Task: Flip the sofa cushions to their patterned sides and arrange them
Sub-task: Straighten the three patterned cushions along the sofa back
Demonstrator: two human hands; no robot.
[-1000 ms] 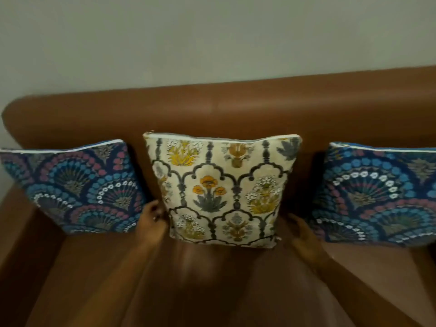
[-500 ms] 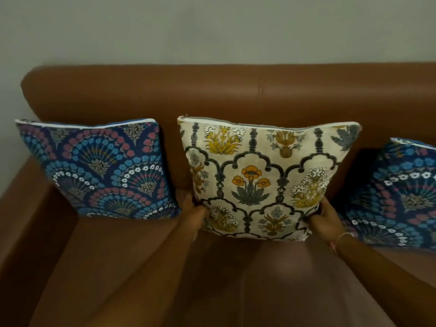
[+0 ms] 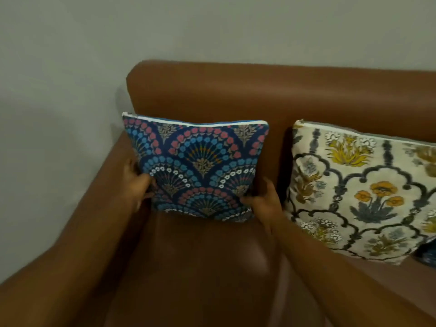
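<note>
I've got left hand (image 3: 138,185) & right hand (image 3: 264,204) clasping blue cushion (image 3: 195,168) by its lower corners, prob to square it vs sofa (image 3: 259,95) backrest.

One blue fan-patterned cushion (image 3: 195,168), one cream floral cushion (image 3: 363,194), a sliver of another blue cushion (image 3: 428,253), one brown leather sofa (image 3: 212,267), two hands.

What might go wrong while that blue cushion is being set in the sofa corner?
Both hands, left hand and right hand, grip only the blue cushion's lower corners, so its top may flop forward. It also sits tilted beside the armrest, so it may end up crooked, uneven with the cream floral cushion.
</note>
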